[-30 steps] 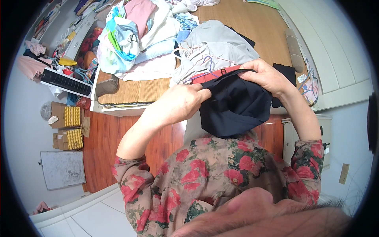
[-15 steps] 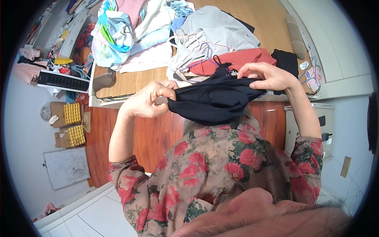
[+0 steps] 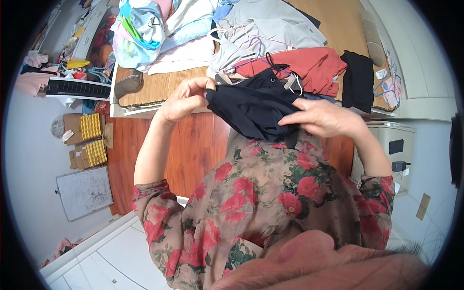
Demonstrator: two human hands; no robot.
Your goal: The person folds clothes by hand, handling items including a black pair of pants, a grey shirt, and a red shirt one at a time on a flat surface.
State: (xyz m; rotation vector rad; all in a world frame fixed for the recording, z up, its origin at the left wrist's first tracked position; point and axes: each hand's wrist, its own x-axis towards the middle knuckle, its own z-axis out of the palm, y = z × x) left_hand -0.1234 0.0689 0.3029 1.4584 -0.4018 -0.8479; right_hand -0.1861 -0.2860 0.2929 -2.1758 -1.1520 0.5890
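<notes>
Between my hands hangs a black drawstring garment, in front of my body at the near edge of the bed. An eyelet and a black cord show at its upper edge. My left hand pinches its upper left corner between thumb and fingers. My right hand grips the right side, fingers stretched across the cloth; its fingertips are partly lost in the folds. Just beyond lie a red garment and a grey garment, with a purple hanger among them.
A folded black cloth lies on the bed mat at the right. A pile of colourful clothes is at the far left. Cardboard boxes and a whiteboard stand at the left wall; a pale cabinet stands at the right.
My left hand has risen with its corner of the garment. My right hand has moved down and inward, its fingers now lower on the cloth. The garment hangs more bunched and slanted.
</notes>
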